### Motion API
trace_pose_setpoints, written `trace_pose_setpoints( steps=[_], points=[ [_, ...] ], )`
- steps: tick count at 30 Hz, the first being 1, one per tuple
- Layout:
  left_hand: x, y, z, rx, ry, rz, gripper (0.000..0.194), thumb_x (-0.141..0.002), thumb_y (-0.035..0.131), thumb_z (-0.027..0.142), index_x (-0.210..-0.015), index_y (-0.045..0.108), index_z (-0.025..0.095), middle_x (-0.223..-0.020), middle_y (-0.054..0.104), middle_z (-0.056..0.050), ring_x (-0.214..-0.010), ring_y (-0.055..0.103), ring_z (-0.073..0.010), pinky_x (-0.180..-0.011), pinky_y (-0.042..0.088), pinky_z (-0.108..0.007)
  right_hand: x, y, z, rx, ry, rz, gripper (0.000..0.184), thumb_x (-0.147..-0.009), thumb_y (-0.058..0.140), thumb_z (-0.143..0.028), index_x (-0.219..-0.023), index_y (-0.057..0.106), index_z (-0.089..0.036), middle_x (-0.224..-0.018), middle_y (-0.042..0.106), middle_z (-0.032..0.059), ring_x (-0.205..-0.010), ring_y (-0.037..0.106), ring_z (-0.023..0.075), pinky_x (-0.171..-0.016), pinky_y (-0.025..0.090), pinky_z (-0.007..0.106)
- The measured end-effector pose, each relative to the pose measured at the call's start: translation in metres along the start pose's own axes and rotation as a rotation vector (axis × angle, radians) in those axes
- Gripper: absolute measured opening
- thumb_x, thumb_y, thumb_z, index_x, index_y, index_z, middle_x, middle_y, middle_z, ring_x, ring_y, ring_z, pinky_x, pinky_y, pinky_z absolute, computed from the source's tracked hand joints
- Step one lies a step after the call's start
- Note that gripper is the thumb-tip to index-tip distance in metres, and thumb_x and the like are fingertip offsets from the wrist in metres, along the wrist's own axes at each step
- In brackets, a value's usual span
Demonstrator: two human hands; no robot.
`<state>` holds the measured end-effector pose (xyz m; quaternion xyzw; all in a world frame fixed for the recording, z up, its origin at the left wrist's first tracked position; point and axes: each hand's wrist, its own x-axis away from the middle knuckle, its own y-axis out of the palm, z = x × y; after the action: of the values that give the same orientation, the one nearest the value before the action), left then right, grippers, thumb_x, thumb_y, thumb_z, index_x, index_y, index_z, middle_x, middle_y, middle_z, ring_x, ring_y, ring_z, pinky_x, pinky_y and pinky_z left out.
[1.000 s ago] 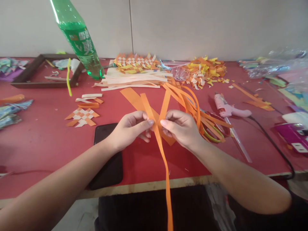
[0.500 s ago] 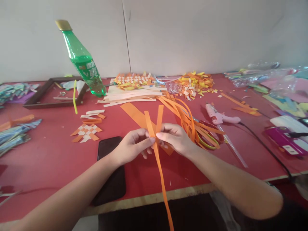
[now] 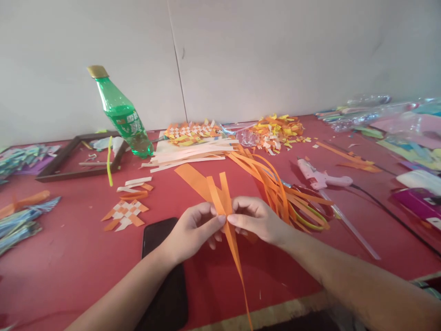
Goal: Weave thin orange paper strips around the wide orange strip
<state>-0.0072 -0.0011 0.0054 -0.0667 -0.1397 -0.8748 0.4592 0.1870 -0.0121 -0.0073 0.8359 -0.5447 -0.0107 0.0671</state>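
Between both hands, over the red table, is a long orange strip, folded or crossed where the thumbs meet. Two short ends of it point up in a narrow V, and a long tail hangs down past the table edge. My left hand pinches it from the left, thumb on top. From the other side my right hand grips it between thumb and fingers, its thumb tip close to the left one. Behind the hands lies a wider orange strip. The fingers hide how the pieces join.
A black phone lies under my left forearm. Right of the hands are loose orange strips and a pink glue gun with a cord. A woven orange-and-white piece, a green bottle and a dark frame are left.
The strip's two upper ends have drawn closer together, and my thumbs have come nearer each other. The whole view has shifted, so things on the table appear lower.
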Motion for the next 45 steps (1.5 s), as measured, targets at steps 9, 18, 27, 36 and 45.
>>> trace_pose_setpoints(
  steps=[9,18,27,36,45],
  points=[
    [-0.004,0.002,-0.004,-0.041,-0.062,0.046,0.042,-0.079,0.070,0.054,-0.079,0.060,0.013,-0.062,0.057,0.001,-0.054,0.056,-0.0091,-0.048,0.050,-0.020,-0.001,-0.004,0.003,0.085,0.014,0.003,0.032,-0.084,0.068,-0.043,-0.072,0.054,-0.016,-0.063,0.050,-0.0029,-0.056,0.043,0.0090,-0.053,0.035,0.023],
    [-0.004,-0.001,-0.006,-0.061,-0.098,0.085,0.037,-0.082,0.067,0.049,-0.080,0.060,0.012,-0.063,0.057,0.001,-0.052,0.054,-0.0082,-0.050,0.049,-0.020,0.000,-0.003,0.005,0.096,0.026,0.049,0.031,-0.086,0.065,-0.044,-0.075,0.056,-0.017,-0.069,0.053,0.0000,-0.062,0.047,0.0117,-0.059,0.039,0.027],
    [-0.004,0.000,-0.001,-0.024,-0.086,0.098,0.036,-0.081,0.069,0.047,-0.075,0.057,0.014,-0.062,0.057,0.003,-0.051,0.055,-0.0070,-0.050,0.049,-0.018,0.001,-0.002,0.001,0.123,0.036,0.088,0.032,-0.085,0.065,-0.046,-0.074,0.055,-0.018,-0.069,0.053,0.0005,-0.063,0.049,0.0129,-0.061,0.042,0.028],
    [-0.001,0.000,0.000,-0.100,-0.117,-0.016,0.037,-0.086,0.064,0.048,-0.078,0.062,0.012,-0.068,0.062,-0.001,-0.054,0.056,-0.0083,-0.051,0.050,-0.020,0.001,-0.001,-0.003,0.123,0.037,0.094,0.031,-0.086,0.065,-0.043,-0.073,0.055,-0.016,-0.064,0.051,-0.0018,-0.056,0.044,0.0095,-0.052,0.035,0.024],
    [-0.002,0.000,-0.004,-0.095,-0.038,0.001,0.036,-0.088,0.063,0.046,-0.076,0.060,0.013,-0.066,0.061,0.000,-0.053,0.056,-0.0077,-0.050,0.049,-0.019,0.002,-0.002,-0.005,0.007,0.088,-0.031,0.035,-0.082,0.070,-0.045,-0.068,0.055,-0.017,-0.065,0.059,0.0011,-0.062,0.055,0.0127,-0.059,0.042,0.027]
  ],
)
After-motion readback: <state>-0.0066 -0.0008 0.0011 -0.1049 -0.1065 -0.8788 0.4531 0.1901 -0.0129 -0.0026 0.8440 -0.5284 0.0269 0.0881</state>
